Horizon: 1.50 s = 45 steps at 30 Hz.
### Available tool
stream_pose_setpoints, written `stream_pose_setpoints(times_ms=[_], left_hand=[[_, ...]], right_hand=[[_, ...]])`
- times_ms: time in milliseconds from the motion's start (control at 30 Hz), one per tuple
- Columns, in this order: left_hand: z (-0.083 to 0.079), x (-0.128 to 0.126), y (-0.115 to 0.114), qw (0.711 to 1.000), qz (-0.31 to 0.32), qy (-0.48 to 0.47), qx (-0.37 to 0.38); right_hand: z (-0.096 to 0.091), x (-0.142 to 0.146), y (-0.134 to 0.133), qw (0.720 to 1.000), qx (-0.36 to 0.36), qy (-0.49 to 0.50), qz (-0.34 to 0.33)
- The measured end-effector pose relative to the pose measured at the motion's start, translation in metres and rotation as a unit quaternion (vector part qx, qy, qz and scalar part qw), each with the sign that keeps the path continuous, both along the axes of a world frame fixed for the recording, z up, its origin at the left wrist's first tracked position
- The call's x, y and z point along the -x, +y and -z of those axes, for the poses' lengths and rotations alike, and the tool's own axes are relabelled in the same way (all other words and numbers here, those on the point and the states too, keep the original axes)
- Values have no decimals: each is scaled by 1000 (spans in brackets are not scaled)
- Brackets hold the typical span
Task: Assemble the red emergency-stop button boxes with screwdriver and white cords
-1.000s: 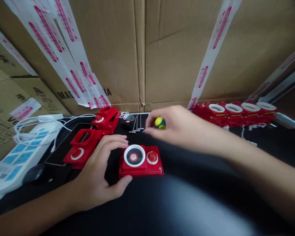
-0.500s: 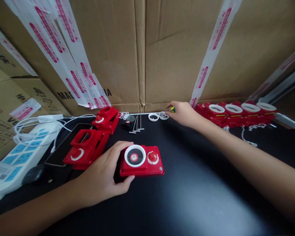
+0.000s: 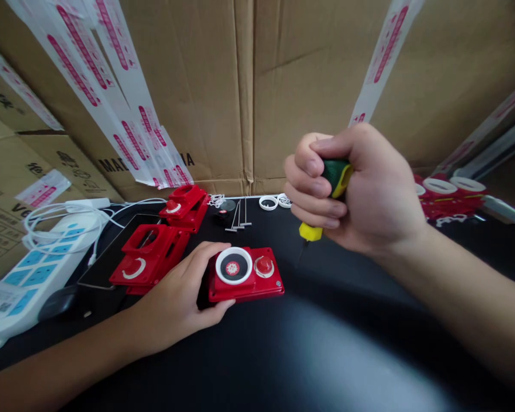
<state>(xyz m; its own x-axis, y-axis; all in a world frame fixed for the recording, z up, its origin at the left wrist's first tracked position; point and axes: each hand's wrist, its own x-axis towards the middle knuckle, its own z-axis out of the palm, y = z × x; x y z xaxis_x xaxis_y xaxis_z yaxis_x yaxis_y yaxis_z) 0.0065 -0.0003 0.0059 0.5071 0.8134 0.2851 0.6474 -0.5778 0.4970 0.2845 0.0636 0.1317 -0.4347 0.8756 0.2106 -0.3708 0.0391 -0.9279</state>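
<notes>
My left hand (image 3: pixel 178 300) grips the left end of a red box-like unit (image 3: pixel 268 290), thumb along the front and fingers behind. On its top are a white ring (image 3: pixel 219 268) around a dark round disc and a red knob (image 3: pixel 265 264) with white around its base. A screw head shows at its front right corner. To the right and higher up, my right hand (image 3: pixel 352 189) is wrapped round a green and yellow screwdriver (image 3: pixel 311 232). Its thin shaft points down at the black table, apart from the unit.
More red housings (image 3: pixel 146 260) lie to the left, beside a power strip (image 3: pixel 54 263) and white cables. Several metal T-shaped rods (image 3: pixel 239 220) and two white rings (image 3: pixel 268 203) lie at the back. A row of red units (image 3: pixel 448 197) stands at right. Cardboard boxes (image 3: pixel 292 103) wall the back.
My right hand has come up and nearer from beside the white rings at the back, with the screwdriver in its fist. The left hand and the red unit have barely moved.
</notes>
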Motion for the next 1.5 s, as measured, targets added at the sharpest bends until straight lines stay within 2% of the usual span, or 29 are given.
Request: stream_pose_setpoints(times_ms=[133, 300, 467, 1167, 1433, 1500], left_hand=[[-2, 0, 0, 1000, 7, -2, -8], [-3, -1, 0, 1000, 2, -2, 5], [-3, -1, -1, 1000, 4, -4, 3], [-6, -3, -2, 1000, 11, 1, 6], [-4, -2, -3, 1000, 6, 7, 4], [-5, -3, -4, 1000, 4, 6, 6]], right_hand=[[4, 8, -11, 997, 36, 33, -60], [20, 15, -11, 993, 12, 97, -66], [29, 19, -9, 992, 13, 100, -81], [33, 22, -8, 990, -3, 110, -93], [37, 20, -13, 980, -22, 116, -158], [37, 17, -15, 981, -32, 88, -170]])
